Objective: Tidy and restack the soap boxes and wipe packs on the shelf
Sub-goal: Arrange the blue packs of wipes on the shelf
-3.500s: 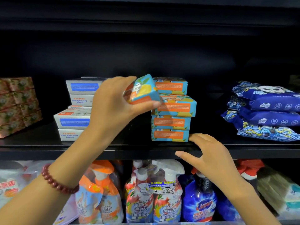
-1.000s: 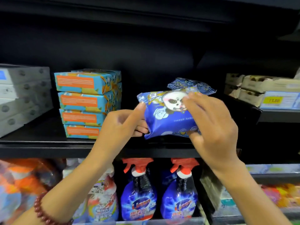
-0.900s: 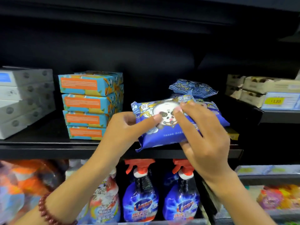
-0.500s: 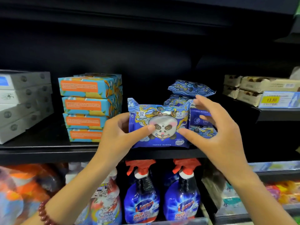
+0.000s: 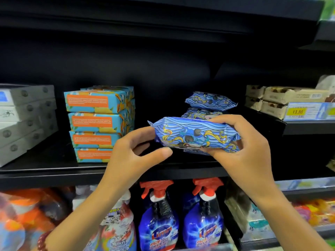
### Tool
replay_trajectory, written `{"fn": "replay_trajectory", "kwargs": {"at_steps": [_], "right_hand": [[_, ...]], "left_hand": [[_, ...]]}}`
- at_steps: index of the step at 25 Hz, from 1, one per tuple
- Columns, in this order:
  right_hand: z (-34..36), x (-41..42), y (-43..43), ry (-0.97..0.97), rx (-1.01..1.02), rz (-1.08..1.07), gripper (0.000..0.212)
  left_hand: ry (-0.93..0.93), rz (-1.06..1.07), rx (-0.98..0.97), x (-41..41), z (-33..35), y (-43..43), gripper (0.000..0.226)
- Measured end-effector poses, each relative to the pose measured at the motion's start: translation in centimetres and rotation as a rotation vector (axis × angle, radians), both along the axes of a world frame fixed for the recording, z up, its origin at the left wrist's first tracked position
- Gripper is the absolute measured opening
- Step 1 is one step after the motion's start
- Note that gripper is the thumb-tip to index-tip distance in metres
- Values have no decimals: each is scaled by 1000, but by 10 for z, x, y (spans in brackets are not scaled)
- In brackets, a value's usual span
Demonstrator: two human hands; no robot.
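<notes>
Shelf (image 5: pixel 45 171): black metal, dark back panel, one board at mid-height; stock as follows.

Grey boxes (image 5: pixel 25 120): far left, four tiers, lower ones fanned outward, partly cut by the frame edge.

Soap boxes (image 5: pixel 97 120): one stack of four, left of centre, teal with orange text panels and yellow fruit print; each lower box sits a little further right than the one above.

Beige boxes (image 5: pixel 290 96): on the neighbouring shelf to the right, two tiers.

Spray bottles (image 5: pixel 157 223): lower shelf, two blue with red triggers side by side; further stock to the left and right is blurred.

Left hand (image 5: pixel 130 156): fingers spread, fingertips against the left end of the held pack, thumb stretched out beneath its lower edge; contact of the thumb cannot be told.

Right hand (image 5: pixel 243 149): fingers curled over the pack's top far edge, thumb under it, pinching the right end.

Held wipe pack (image 5: pixel 195 134): soft pillow pack, blue with white wave lines, yellow ribbon swirls and dark round motifs, crimped end seals. Carried lengthwise left to right, slightly lower at the right, clear of the board, right of the soap boxes and just in front of the stacked wipe packs (image 5: pixel 210 102) of the same print; two tiers of these show.

Price tag (image 5: pixel 297 111): yellow, reads 13.80, on the right shelf's edge.

Bead bracelet (image 5: pixel 42 241): dark red, left wrist.
</notes>
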State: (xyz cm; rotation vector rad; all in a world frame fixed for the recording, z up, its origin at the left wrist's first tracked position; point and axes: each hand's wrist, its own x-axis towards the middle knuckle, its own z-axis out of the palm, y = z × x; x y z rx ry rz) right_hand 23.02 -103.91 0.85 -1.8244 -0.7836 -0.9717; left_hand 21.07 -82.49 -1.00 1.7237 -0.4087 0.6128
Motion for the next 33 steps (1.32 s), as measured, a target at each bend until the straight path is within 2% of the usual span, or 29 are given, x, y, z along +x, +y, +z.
{"fn": "replay_trajectory", "kwargs": {"at_steps": [1,3,4,5,7,8,10,12,15,19,22,24,26,30,33], "right_hand": [[0,0,0,-89,-22,-33,46],[0,1,-1,-268,-83,-43,47],[-1,3,-1,-334,-113,-16,47],[-3,5,-1,-377,-139,18,48],[-7,8,-1,-416,-180,71,50],[-9,10,-2,-425,-198,86,50],[-13,15,-3,-432,-242,100,48],[-14,19,-7,-420,-287,75,52],[-10,20,-21,-333,-376,-20,75],[7,9,-27,-106,-394,39,97],[22,5,-16,-56,-352,18,89],[34,4,-10,-38,-358,-14,75],[41,2,-7,-27,-441,0,61],[33,0,6,-6,-623,30,50],[19,0,15,-151,-570,-36,35]], "left_hand": [[92,9,-80,0,1,-1,42],[345,-95,-235,-5,7,1,69],[431,-193,-233,-7,10,3,83],[489,-262,-197,-6,13,4,88],[543,-301,-146,-4,20,-1,70],[555,-291,-149,-3,22,-4,50],[557,-276,-202,-3,21,-8,35],[503,-299,-295,0,17,-8,29],[369,-294,-347,1,11,-6,29],[136,-216,-355,5,6,-3,28],[-25,-156,-225,2,3,3,36],[-121,-107,-127,-1,1,8,35],[-223,-65,-29,-2,-3,12,35],[-400,-6,150,0,-12,15,29],[-480,41,175,0,-14,17,35]]}}
